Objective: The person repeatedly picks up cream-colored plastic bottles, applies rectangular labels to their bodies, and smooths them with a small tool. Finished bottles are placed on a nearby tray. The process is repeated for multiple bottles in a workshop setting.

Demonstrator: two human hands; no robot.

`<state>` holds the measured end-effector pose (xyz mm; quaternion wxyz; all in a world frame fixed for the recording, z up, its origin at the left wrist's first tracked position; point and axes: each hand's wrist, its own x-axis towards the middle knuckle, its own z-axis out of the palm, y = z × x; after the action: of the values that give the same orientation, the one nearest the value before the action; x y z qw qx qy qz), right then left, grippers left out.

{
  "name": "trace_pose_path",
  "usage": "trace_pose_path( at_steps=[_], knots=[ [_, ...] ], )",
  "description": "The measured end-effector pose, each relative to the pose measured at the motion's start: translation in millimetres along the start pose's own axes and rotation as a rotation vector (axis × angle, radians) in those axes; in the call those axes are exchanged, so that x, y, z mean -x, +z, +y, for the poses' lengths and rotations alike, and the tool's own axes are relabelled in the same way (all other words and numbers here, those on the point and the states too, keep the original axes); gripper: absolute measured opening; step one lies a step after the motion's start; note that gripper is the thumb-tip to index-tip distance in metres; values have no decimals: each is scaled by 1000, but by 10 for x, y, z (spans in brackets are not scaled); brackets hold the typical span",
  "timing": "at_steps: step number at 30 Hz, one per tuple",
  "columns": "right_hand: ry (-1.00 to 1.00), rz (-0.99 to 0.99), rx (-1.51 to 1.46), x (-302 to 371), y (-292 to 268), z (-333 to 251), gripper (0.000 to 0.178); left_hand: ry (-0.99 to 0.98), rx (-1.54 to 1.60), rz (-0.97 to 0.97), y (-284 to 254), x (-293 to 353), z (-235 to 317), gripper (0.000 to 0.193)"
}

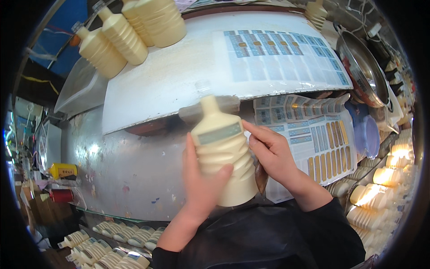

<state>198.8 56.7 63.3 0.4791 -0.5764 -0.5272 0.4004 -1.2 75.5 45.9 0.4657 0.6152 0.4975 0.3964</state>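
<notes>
A cream, ribbed, bottle-shaped vessel (pixel 224 154) with a narrow neck leans upright in front of me. My left hand (pixel 204 179) grips it, fingers along its left side and thumb across its front. A dark grey-green label (pixel 219 134) lies across its shoulder. My right hand (pixel 273 154) is curled, and its index fingertip touches the vessel by the label's right end. From beneath the curled fingers sticks a brown, flat, pointed piece (pixel 261 178); its kind is unclear. Behind the neck, a greyish pad or cloth (pixel 190 113) sits at the board's edge.
A white board (pixel 170 80) bears a label sheet (pixel 286 58) and several cream vessels (pixel 123 36). More label sheets (pixel 313 152) lie at right, beside a metal pan (pixel 365 67) and a blue-purple tub (pixel 368 134). Rows of vessels (pixel 376 197) fill the right and lower left. A yellow bottle (pixel 62 171) is at left.
</notes>
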Motion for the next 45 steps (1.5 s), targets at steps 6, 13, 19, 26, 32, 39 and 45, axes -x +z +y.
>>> trace_pose_path(
  at_steps=[6, 13, 19, 26, 32, 39, 45],
  knots=[
    [126, -21, -83, -1, -4, 63, 41, 22, -43, -8, -46, 2, 34, 100],
    [118, -114, -103, -308, -49, -109, 37, -132, 516, 58, -141, -223, 20, 61],
    [155, -144, 60, -443, -22, -187, 40, -201, 634, 26, -137, -369, 121, 38],
    [134, -49, 151, -433, 84, -248, 43, -199, 582, 93, -53, -413, 83, 30],
    [104, -22, 200, -422, 111, -321, 42, -195, 584, 112, -47, -408, 79, 30],
    [83, -3, 209, -416, 131, -295, 42, -198, 582, 119, -45, -408, 63, 29],
    [69, 0, 216, -419, 137, -307, 41, -197, 609, 107, -53, -397, 40, 30]
  ],
)
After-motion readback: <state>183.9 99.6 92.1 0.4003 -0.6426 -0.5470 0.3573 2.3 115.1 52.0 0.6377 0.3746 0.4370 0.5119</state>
